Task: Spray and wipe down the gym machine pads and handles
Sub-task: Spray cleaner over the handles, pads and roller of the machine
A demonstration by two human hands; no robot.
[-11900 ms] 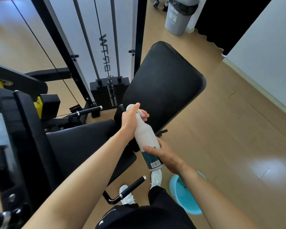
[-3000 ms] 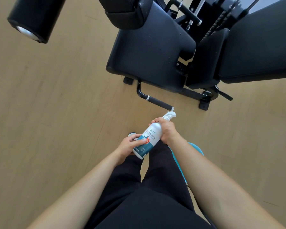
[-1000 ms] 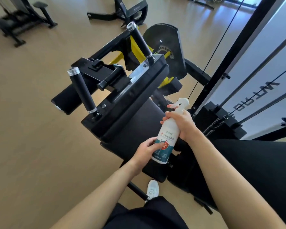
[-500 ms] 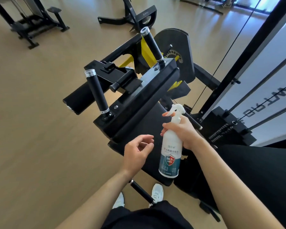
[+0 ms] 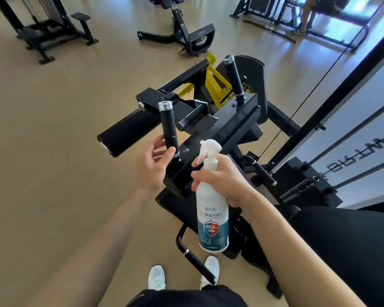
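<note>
While the right hand (image 5: 222, 180) grips the tall white plastic spray bottle with the blue label (image 5: 212, 220) by its neck, one finger rests by the white trigger. The bottle stands upright in the middle of the view. Its nozzle points toward 10 o'clock, at the near upright black handle with the silver cap (image 5: 168, 127).

The left hand (image 5: 152, 166) is wide, with its fingers spread. It cups round the foot of that handle from 8 o'clock. I cannot tell if it really touches the handle.

This looks like the spraying step, and this handle is the one being done. No cloth shows anywhere.

Next, I think the nozzle should be aimed at the handle's grip and the trigger squeezed. The left hand sits right where the mist would land, so it may get wet.

The far upright black handle (image 5: 233, 76) waits at 1 o'clock. The long round black foam pad (image 5: 129, 131) lies at 9 o'clock. The flat black pad (image 5: 237, 120) sits between the two handles. All of them will need wiping with a cloth too.
</note>
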